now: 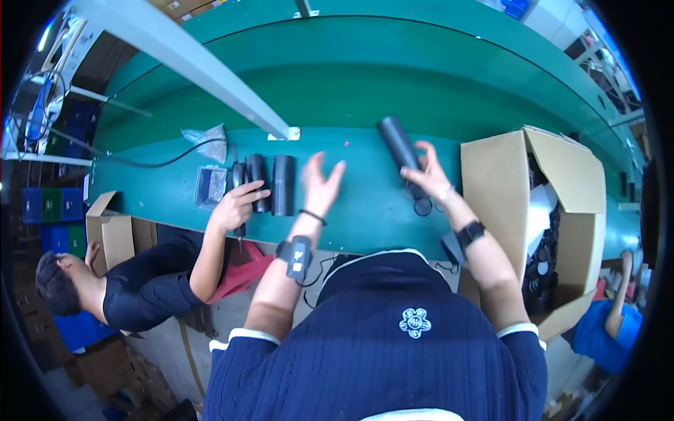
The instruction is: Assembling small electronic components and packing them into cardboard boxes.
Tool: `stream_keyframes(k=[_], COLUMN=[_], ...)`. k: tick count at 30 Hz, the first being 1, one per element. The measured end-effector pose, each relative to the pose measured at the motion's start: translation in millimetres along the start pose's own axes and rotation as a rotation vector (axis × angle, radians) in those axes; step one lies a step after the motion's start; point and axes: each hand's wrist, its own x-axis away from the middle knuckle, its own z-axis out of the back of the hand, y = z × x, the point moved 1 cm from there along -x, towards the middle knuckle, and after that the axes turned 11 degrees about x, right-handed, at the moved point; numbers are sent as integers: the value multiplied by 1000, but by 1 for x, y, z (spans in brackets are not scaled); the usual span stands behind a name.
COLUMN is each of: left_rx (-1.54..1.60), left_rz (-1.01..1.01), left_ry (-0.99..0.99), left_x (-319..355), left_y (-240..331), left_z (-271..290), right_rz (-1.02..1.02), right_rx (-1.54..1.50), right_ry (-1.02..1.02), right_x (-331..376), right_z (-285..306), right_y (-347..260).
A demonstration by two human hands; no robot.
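Note:
My right hand (430, 177) is closed round the lower part of a black cylinder (397, 140), which tilts with its far end to the left. A small round black piece (422, 206) shows just below that hand; whether it is joined to the cylinder I cannot tell. My left hand (322, 185) is over the green bench, slightly blurred, its fingers apart and nothing in it. Nearest to it, on its left side, is another black cylinder (283, 185). Beyond that one, a co-worker's hand (241, 205) touches a further black cylinder (256, 175).
A large open cardboard box (495, 200) with black parts stands at the right. Left on the bench (154, 189) are a clear bag (210, 143), a small tray of tiny parts (210, 186) and a black cable (158, 165). A metal post (210, 70) rises from the bench.

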Motion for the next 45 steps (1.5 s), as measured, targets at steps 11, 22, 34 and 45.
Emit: stream_keyframes(k=[11, 22, 34, 45], left_rx=[-1088, -273, -261, -361], left_rz=[139, -175, -508, -516], left_ry=[38, 36, -320, -262], left_x=[38, 15, 3, 23], left_y=[-28, 69, 94, 108], left_z=[57, 19, -56, -48], right_rz=[-314, 49, -988, -1058], right_rx=[1110, 618, 1045, 896], right_ry=[679, 58, 573, 793], right_x=[-143, 116, 208, 197], right_z=[136, 131, 332, 318], right_y=[97, -82, 137, 170])
